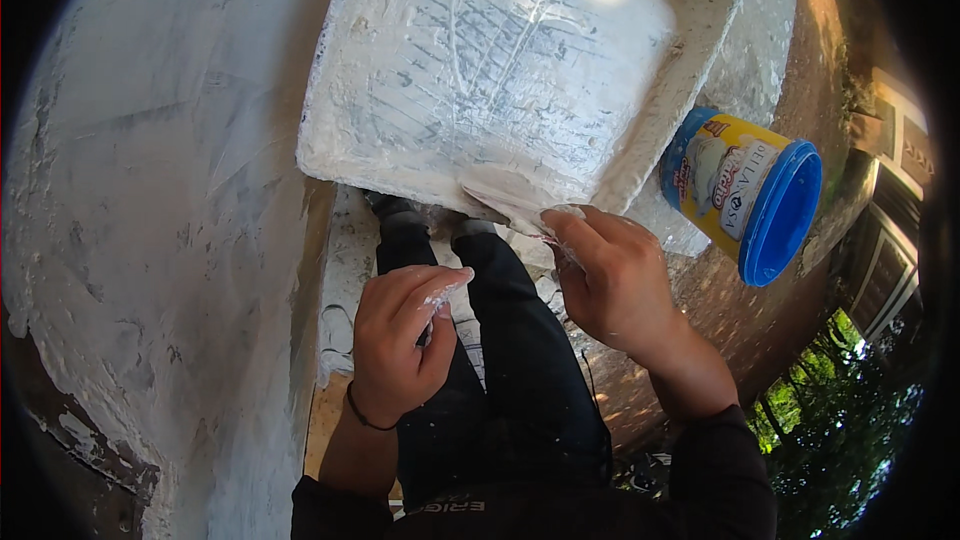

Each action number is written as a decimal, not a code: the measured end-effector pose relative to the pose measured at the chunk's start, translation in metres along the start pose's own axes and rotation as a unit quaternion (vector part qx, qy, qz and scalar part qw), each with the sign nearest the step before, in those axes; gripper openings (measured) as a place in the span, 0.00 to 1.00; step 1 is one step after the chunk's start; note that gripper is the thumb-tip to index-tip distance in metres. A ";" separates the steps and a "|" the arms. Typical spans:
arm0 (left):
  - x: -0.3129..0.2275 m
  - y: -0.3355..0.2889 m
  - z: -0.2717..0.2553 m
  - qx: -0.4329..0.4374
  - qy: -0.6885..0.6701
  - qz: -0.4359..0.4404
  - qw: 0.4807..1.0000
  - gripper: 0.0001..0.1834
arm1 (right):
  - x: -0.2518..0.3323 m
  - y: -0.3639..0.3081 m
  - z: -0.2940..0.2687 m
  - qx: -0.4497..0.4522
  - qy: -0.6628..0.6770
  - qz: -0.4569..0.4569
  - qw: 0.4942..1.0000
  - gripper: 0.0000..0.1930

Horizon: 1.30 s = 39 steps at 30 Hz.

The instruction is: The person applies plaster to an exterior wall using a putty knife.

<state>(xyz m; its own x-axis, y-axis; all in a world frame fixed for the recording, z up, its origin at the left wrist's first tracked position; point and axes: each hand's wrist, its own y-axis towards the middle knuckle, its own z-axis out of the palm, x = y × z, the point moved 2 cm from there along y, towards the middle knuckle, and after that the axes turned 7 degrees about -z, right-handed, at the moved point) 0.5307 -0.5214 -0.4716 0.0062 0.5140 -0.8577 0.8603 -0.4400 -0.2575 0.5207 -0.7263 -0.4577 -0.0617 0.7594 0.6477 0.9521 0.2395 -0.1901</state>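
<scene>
A large tray (420,70) fills the upper middle, its floor and walls coated in wet white putty with streaks and ridges. At its near edge, my right hand (610,275) is closed on a flat putty knife (515,205), with white paste smeared on the blade and my fingertips. The blade lies against the tray's near rim; my fingers hide most of its handle. To the left and lower, my left hand (405,330) hangs loosely curled, thumb apart from the fingers. White paste marks its fingers, and I see nothing held in it.
Along the left stands a broad wall (170,190) smeared with whitish putty. Right of the tray, a yellow and blue plastic bucket (730,185) lies tipped with its blue opening toward me. My legs (530,340) are below the tray. Brown ground and greenery show at right.
</scene>
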 end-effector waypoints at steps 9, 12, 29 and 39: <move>-0.005 0.001 0.003 -0.008 0.003 0.017 1.000 0.19 | -0.012 0.021 -0.015 0.020 0.101 0.033 0.994 0.14; -0.005 -0.001 0.003 -0.010 0.005 0.019 1.000 0.19 | -0.019 0.030 -0.020 0.040 0.158 0.031 0.986 0.12; -0.023 -0.017 0.005 -0.022 0.015 0.006 1.000 0.16 | -0.042 -0.001 -0.022 -0.067 0.619 0.175 0.763 0.18; -0.112 -0.110 -0.072 -0.173 0.073 0.001 0.982 0.15 | 0.064 -0.020 -0.037 -0.059 0.865 0.120 0.483 0.20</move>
<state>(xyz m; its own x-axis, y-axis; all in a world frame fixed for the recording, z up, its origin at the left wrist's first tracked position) 0.4725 -0.4772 -0.3155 0.0599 0.6246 -0.7786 0.9816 -0.1785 -0.0677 0.5090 -0.7044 -0.3850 0.2997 -0.9108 0.2841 0.8868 0.1561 -0.4351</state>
